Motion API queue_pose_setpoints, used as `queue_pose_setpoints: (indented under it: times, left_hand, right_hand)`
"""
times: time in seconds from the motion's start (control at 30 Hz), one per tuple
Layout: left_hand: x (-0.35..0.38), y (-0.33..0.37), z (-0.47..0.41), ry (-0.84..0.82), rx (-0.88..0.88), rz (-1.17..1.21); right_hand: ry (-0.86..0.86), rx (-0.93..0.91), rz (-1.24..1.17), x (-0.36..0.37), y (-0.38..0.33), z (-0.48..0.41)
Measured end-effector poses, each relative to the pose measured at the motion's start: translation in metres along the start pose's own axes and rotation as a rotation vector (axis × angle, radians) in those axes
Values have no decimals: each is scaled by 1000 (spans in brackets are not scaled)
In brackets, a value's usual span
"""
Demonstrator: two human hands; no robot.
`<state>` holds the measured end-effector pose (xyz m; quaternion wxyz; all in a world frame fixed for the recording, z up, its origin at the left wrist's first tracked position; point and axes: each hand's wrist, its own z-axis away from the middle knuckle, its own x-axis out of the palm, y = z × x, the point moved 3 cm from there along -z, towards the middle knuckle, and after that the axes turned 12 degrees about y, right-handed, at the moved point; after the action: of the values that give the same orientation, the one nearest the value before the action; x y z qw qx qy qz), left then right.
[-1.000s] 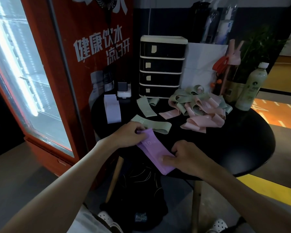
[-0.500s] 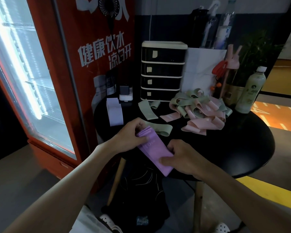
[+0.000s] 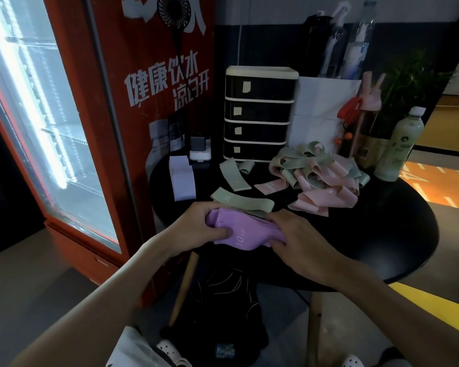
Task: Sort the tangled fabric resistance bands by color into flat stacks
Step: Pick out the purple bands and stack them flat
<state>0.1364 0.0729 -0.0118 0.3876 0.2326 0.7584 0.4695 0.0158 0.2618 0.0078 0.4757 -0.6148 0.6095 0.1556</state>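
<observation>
Left hand (image 3: 196,226) and right hand (image 3: 302,245) pinch the purple band (image 3: 245,233) flat; next, it probably goes on the lavender stack (image 3: 182,178).

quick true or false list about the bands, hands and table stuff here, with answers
1. The left hand and right hand both grip the purple band. True.
2. The tangled pile holds only purple bands. False: it is pink and green.
3. A green band marked 30 lies flat on the table just beyond the hands. True.
4. The bottle lies on its side. False: it stands upright, right of the pile.
</observation>
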Motion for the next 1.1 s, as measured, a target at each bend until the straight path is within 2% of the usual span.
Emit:
queue_pose_setpoints:
  times: [0.13,0.37,0.53,0.63,0.73,0.83,1.1]
  left_hand:
    - [-2,0,4,-26,36,-51]
    - [2,2,6,-108,41,-13]
    - [0,4,6,-71,42,23]
    - [-3,6,6,8,74,74]
    - [-1,6,7,44,172,-51]
    - [4,3,12,32,240,-197]
    - [5,-2,9,53,286,-293]
  right_hand:
    - [-20,-3,18,0,4,2]
    - [-136,-21,-95,0,4,-1]
    - [-160,0,-135,-4,8,-5]
    - [-118,-11,-121,-10,9,-13]
    - [-163,5,-44,-11,12,-13]
    - [-219,18,137,-5,19,-5]
    - [-60,-33,110,-3,20,-3]
